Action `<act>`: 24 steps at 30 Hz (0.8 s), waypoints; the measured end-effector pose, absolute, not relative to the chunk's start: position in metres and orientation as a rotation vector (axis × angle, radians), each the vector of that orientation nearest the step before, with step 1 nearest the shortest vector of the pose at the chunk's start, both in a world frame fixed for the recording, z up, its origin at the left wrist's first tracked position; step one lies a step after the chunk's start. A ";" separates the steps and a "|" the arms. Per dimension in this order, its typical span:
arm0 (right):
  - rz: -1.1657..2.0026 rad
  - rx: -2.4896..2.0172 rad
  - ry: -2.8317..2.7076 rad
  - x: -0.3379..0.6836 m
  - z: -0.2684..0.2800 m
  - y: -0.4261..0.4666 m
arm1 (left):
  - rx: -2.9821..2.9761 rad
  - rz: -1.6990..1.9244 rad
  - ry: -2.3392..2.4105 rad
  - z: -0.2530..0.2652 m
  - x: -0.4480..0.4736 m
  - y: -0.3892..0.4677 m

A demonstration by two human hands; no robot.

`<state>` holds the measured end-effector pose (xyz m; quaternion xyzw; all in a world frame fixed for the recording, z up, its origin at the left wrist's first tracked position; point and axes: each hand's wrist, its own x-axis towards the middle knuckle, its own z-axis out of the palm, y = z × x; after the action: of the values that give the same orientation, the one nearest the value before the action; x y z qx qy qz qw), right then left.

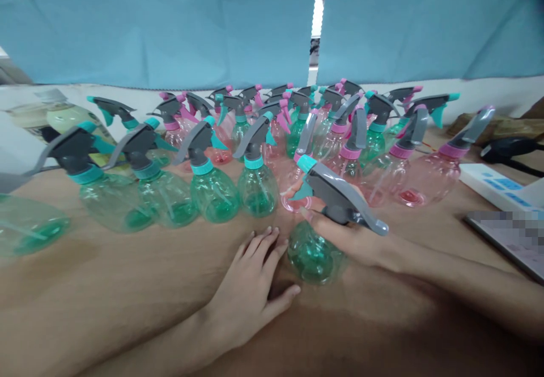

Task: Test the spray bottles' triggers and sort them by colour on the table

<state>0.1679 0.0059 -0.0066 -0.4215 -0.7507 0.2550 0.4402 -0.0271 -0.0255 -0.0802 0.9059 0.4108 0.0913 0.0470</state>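
At the front of the table a green spray bottle [317, 255] with a grey and teal trigger head tilts to the right. My right hand [352, 241] is closed around its neck, just under the head; part of the grip is hidden behind the grey nozzle body. To its left, my left hand [255, 280] lies low over the tabletop with fingers stretched out and apart, its fingertips close to the bottle's side and holding nothing. Just beyond the hands stands another green spray bottle [257, 193] with a teal collar.
Several green spray bottles [215, 195] line the left, and pink ones [429, 178] stand on the right, with more in rows behind. A white power strip [488, 181] and a dark-edged tablet or phone [510, 241] lie at right. A blue curtain [170, 25] hangs behind the wooden table [127, 286].
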 end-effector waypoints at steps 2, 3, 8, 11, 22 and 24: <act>0.695 -1.020 -1.831 0.168 -0.004 0.006 | 2.762 0.288 1.257 -0.080 -0.027 -0.025; 0.727 -1.004 -1.815 0.167 -0.004 0.006 | 2.762 0.292 1.256 -0.080 -0.027 -0.025; 0.719 -0.966 -1.784 0.167 -0.008 0.006 | 2.749 0.294 1.254 -0.079 -0.026 -0.025; 0.664 -0.985 -1.786 0.168 -0.012 0.006 | 2.752 0.271 1.259 -0.079 -0.026 -0.025; 0.711 -1.017 -1.831 0.169 -0.016 0.010 | 2.751 0.235 1.251 -0.078 -0.026 -0.026; 0.697 -1.001 -1.820 0.169 -0.019 0.010 | 2.750 0.224 1.261 -0.078 -0.026 -0.026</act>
<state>0.1688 0.0101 -0.0185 -0.4063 -0.7386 0.2828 0.4576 -0.0262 -0.0260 -0.0780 0.9052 0.4150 0.0739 0.0542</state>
